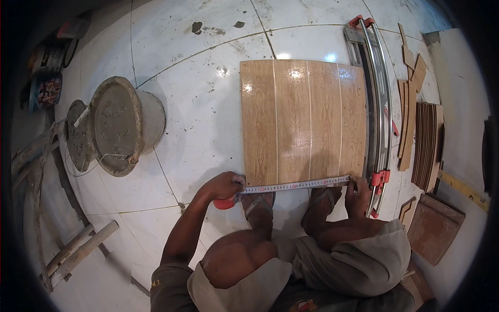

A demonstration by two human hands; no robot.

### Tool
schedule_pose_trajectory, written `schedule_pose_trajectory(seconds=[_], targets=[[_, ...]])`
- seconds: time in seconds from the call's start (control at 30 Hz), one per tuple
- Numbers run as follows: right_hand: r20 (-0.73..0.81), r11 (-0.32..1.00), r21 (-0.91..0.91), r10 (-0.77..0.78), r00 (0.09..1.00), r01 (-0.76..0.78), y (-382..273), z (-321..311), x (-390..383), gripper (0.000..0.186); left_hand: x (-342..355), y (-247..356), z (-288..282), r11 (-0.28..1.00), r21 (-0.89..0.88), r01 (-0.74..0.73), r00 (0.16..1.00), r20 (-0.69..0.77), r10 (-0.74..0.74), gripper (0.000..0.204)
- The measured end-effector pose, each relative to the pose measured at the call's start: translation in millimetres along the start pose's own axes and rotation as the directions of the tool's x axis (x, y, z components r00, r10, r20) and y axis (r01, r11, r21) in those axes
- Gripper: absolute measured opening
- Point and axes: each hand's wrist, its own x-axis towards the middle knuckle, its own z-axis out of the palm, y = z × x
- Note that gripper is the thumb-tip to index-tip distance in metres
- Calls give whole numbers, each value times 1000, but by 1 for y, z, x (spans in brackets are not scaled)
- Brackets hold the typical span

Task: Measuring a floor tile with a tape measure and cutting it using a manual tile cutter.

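Note:
A square wood-look tile [302, 119] with pale lines lies on the floor in front of my feet. A white tape blade [291, 185] stretches across its near edge. My left hand [223, 184] is closed on the red-cased tape measure [224, 203] just outside the tile's near left corner. My right hand [358, 190] has its fingers closed on the other end of the blade at the near right corner. A tile cutter [383, 104] with steel rails and red fittings lies along the tile's right side.
Grey buckets [150, 119] with mortar sit at left, beside wooden poles [83, 249] and dark containers [47, 91]. On the right are cut strips [403, 114], stacked tiles [426, 145], a brownish square tile [435, 229] and a yellow level [462, 190] by the wall.

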Motion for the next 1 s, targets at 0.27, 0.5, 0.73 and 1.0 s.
schedule_pose_trajectory(seconds=[0.27, 0.5, 0.73, 1.0], targets=[[82, 983, 47, 175, 981, -179, -1, 1, -4, 10, 0, -2, -1, 1000, 9, -22, 1000, -8, 22, 20], [78, 991, -34, 131, 988, -129, 8, 6, -14, 12, 2, -9, -2, 994, 103, -31, 998, -51, 36, 20], [109, 979, 60, 186, 976, -194, -4, -4, 13, 17, -5, -8, -5, 982, -184, 39, 995, 93, -22, 21], [167, 868, 412, -371, 914, 277, -60, 44, 35, 19, -43, 17, -11, 946, -301, 123, 990, 101, -97, 38]])
